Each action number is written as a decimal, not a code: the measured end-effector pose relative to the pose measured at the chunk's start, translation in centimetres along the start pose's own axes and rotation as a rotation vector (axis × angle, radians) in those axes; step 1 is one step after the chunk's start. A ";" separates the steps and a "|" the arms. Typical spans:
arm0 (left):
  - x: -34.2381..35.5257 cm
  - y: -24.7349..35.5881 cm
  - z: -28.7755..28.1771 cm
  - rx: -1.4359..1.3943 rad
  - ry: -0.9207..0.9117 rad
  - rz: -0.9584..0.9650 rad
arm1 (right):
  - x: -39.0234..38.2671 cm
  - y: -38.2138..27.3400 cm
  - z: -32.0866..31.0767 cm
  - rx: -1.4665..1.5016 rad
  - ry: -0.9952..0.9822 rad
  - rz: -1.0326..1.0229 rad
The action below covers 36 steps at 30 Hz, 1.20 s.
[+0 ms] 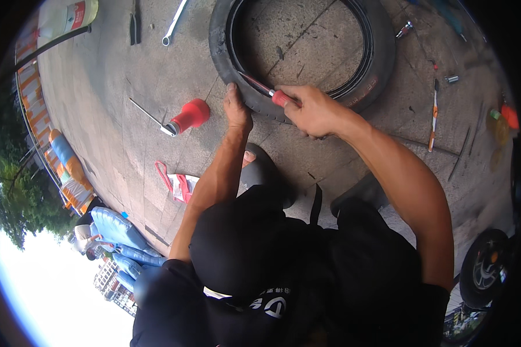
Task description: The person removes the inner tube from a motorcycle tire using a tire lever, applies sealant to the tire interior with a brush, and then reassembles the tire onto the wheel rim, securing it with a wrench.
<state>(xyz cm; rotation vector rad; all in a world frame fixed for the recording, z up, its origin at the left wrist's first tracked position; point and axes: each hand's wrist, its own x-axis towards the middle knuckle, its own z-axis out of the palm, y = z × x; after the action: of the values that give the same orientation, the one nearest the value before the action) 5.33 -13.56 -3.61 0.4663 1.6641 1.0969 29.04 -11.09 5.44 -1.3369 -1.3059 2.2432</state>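
Observation:
A black tyre [219, 40] lies on the paved ground in front of me, with bare paving showing through its middle. My left hand [237, 110] grips the near left edge of it, thumb on the sidewall and the other fingers mostly hidden. In my right hand [315, 110] is a screwdriver [282, 99] with a red handle, fingers wrapped round it. Its metal shaft points left across the inner rim of the tyre, and the tip meets the rubber near the bead. Whether the tip is tucked under the bead I cannot tell.
Left of the tyre stand out a red bottle-shaped thing [192, 114] with a metal end, a wrench [174, 23] and pliers [134, 30]. A red-and-white bag [181, 186] lies by my left forearm. To the right are an orange-and-white stick [433, 118] and a small wheel [485, 269].

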 end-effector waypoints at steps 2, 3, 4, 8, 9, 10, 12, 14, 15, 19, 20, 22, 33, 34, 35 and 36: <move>0.0 -0.2 0.1 0.015 -0.006 0.056 | -1.8 1.1 0.1 -0.088 0.000 -0.062; -0.2 -0.3 0.0 0.023 0.023 0.052 | -2.0 1.3 0.1 -0.142 0.031 -0.138; -0.4 -0.3 -0.2 0.042 0.004 0.064 | -2.1 1.3 0.3 -0.198 0.077 -0.222; -0.4 -0.3 -0.5 0.044 -0.010 0.018 | -0.3 -0.5 -0.1 -0.099 -0.018 -0.045; -0.3 -0.2 -0.5 0.035 -0.002 -0.004 | 0.0 -1.2 -0.7 -0.075 -0.073 -0.023; 0.0 -0.1 -0.5 0.045 -0.022 0.016 | 0.1 -1.8 -1.2 -0.121 -0.093 0.039; -0.1 -0.2 -0.6 0.064 -0.033 0.037 | -0.9 -2.3 -2.2 -0.145 -0.137 0.080; 0.2 -0.4 -0.5 0.074 -0.046 0.070 | -1.4 -2.5 -2.6 -0.141 -0.139 0.122; 0.0 -0.5 -0.7 0.093 -0.032 0.062 | -1.5 -2.5 -2.7 -0.111 -0.110 0.133; 0.0 -0.6 -1.0 0.077 -0.031 0.047 | -1.2 -1.9 -2.2 -0.048 -0.106 0.136; 0.2 -0.6 -1.0 0.062 -0.049 0.043 | -1.0 -1.7 -2.3 -0.042 -0.075 0.097; 0.1 -0.7 -1.0 0.037 -0.043 0.015 | -0.7 -1.3 -1.8 -0.179 -0.004 -0.078; -0.2 -0.3 -0.5 0.087 0.036 -0.003 | -0.8 -0.3 0.8 -0.259 0.128 -0.090; -0.1 -0.4 -0.5 0.062 0.012 0.015 | -0.9 -0.4 1.0 -0.246 0.152 -0.136; 0.0 -0.5 -0.5 0.037 0.012 0.022 | -0.6 -0.6 1.2 -0.245 0.163 -0.144; 0.0 -0.5 -0.5 0.021 -0.005 0.025 | -0.6 -0.6 1.3 -0.263 0.144 -0.079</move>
<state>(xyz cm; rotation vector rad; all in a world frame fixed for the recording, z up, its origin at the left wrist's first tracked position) 4.97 -14.04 -4.06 0.5040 1.6712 1.0964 28.21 -11.83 6.56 -1.4725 -1.6129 1.9350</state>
